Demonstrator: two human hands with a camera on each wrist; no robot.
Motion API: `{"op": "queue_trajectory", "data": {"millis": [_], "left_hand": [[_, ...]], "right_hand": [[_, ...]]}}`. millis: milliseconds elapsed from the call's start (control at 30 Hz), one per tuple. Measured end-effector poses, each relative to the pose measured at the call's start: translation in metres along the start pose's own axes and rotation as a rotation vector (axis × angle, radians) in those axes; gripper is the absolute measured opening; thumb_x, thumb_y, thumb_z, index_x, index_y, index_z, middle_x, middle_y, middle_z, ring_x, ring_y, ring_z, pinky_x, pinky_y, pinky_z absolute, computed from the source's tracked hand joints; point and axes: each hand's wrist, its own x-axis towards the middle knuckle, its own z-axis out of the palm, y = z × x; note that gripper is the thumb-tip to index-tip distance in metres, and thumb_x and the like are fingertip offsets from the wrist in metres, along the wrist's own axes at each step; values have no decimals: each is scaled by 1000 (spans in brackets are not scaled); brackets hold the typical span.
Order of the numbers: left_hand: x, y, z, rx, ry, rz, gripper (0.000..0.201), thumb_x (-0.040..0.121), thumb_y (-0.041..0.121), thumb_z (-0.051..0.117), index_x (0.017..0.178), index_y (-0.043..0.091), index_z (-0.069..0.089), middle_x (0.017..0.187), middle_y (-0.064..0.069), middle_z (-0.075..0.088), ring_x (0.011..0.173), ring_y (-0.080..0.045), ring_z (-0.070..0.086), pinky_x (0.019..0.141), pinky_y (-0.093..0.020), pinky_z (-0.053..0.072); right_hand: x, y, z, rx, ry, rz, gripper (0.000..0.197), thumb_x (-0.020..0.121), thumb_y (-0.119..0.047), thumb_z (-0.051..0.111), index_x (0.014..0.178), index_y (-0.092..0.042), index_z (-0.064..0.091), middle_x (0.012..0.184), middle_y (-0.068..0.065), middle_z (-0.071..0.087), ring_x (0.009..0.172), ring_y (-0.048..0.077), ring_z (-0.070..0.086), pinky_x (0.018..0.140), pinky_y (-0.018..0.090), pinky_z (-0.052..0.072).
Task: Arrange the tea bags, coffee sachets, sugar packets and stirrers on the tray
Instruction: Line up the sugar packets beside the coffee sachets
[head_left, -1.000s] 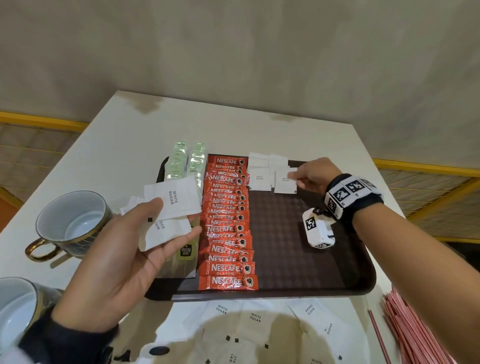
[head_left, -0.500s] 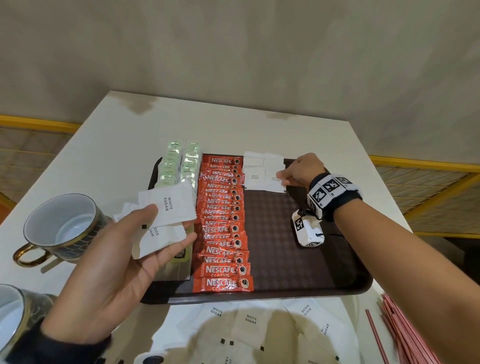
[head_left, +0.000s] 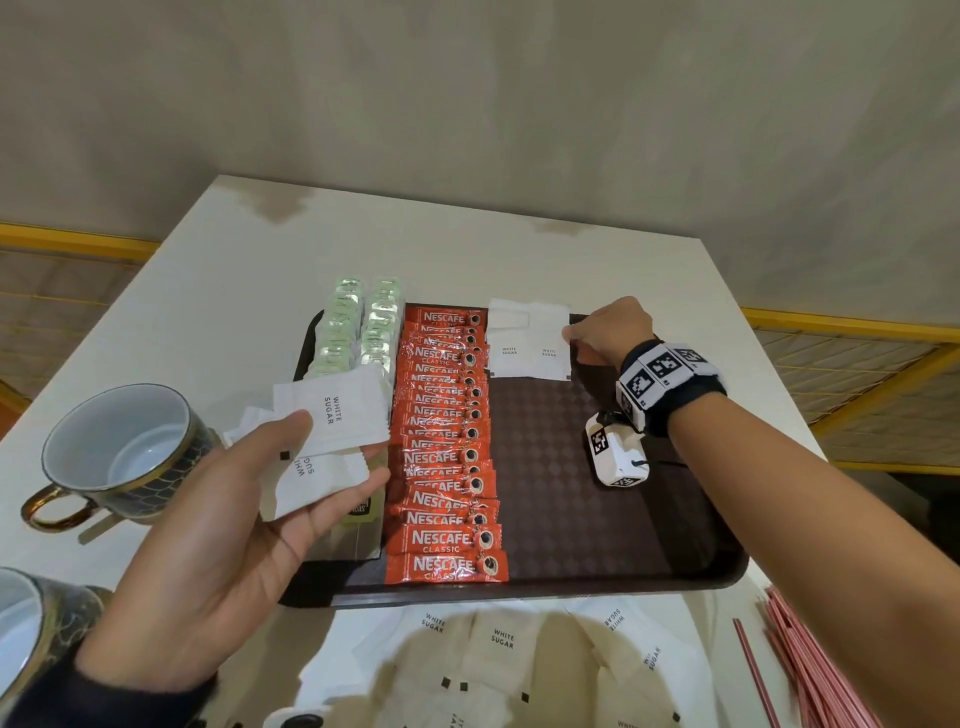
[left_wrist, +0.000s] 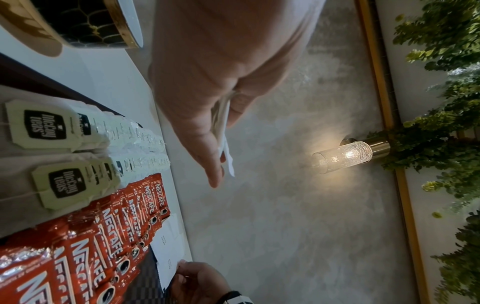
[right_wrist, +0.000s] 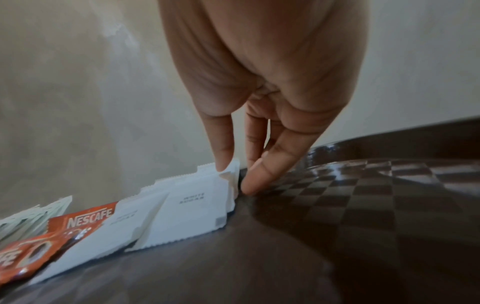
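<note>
Several sugar packets (head_left: 337, 410) fill the left hand (head_left: 218, 545); right hand's (head_left: 608, 332) grip pinches one packet (head_left: 545, 353) at the tray's (head_left: 571, 519) far row; another likely follows beside it

NESCAFE CLASSIC – red foil coffee sachets (head_left: 445, 540) | WHITE SUGAR – white paper sugar packets (head_left: 530, 353) on the dark brown tray (head_left: 597, 530), in the left hand (head_left: 208, 561), on the white tabletop (head_left: 415, 249) | McCoy teas – black labels on pale green tea-bag tags (left_wrist: 44, 123)
</note>
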Motion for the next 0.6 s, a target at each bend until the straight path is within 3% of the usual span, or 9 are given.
{"op": "queue_trajectory", "data": {"millis": [67,167,233,300,400,600], "left_hand": [[1,0,-1,1,1,3,18,94,11,53,110,6,60,98,-15,75,89,-32,74,66,-54,57],[2,-1,-2,-1,9,0,19,94,11,54,111,6,60,98,-15,75,90,-32,73,66,-54,57],[2,-1,-2,-1,13,3,17,94,11,54,109,5,60,95,-14,76,86,-30,74,64,-53,58],[2,-3,-1,3,18,10,16,94,11,54,107,5,60,91,-12,77,81,-26,75,61,-50,59],[4,-4,-2,2,22,1,18,94,11,54,109,5,60,93,-13,76,83,-27,75,60,-50,59],[4,-4,-3,-2,24,-12,20,93,12,54,112,5,60,97,-14,76,88,-29,74,61,-49,59]], "right_hand": [[0,0,-2,148,-85,57,25,75,-5,79,93,7,67,88,16,68,80,25,67,67,34,60],[-1,0,-5,176,-189,81,31,75,-6,80,101,3,67,90,11,64,85,21,61,68,29,56],[-1,0,-7,127,-244,51,27,75,-7,81,97,-3,66,86,8,61,82,19,57,70,30,51],[-1,-1,-7,59,-281,20,25,75,-6,81,89,-8,61,78,8,55,73,18,52,63,29,46],[3,-3,-4,-43,-288,-11,28,74,-6,81,77,-8,54,68,7,48,60,18,45,51,27,37],[7,-10,-5,-198,-299,-63,37,76,-9,81,62,-8,47,61,6,46,55,19,42,49,27,32]]}}
